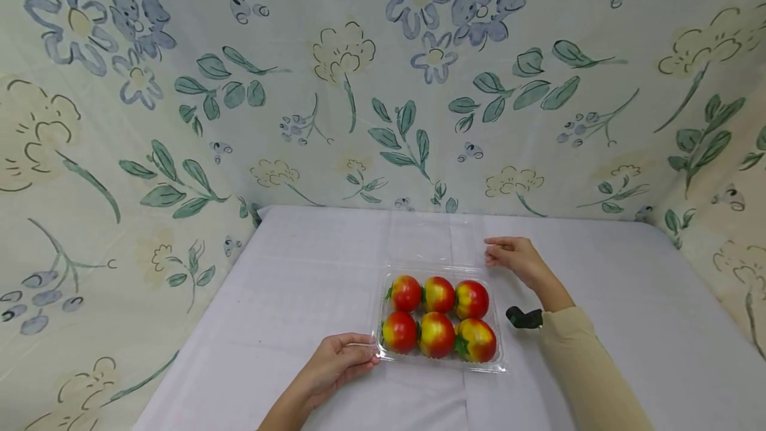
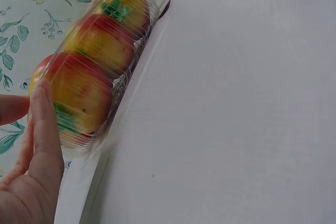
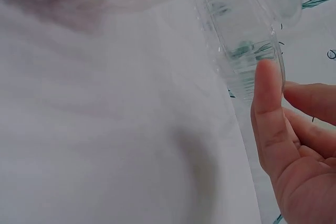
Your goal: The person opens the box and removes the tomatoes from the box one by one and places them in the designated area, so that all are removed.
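With our left hand (image 1: 341, 361) we pinch the near left corner of a clear plastic tray (image 1: 449, 365), thumb and fingers meeting at its rim. The tray spreads away to the right of that grip, on the white cloth (image 1: 299, 271), and carries six red-and-yellow fruits (image 1: 437, 334) in two rows of three, the nearest of them just beside our fingers. With our right hand (image 1: 519, 261) we grasp the edge of the clear lid (image 3: 244, 30), which the right wrist view shows caught between the thumb and a straight finger. From that pinch the lid reaches leftward, behind the far row of fruit and apart from it; the fruits lie uncovered below and to the left of our right hand.

We judge the step in hand to be working the lid while the other hand steadies the tray; whether we are raising or lowering it, we cannot tell. If it is to be closed, the next move calls for swinging the lid toward our left hand, over the fruit, keeping the left corner pinned and the right pinch light, since the thin plastic could buckle.
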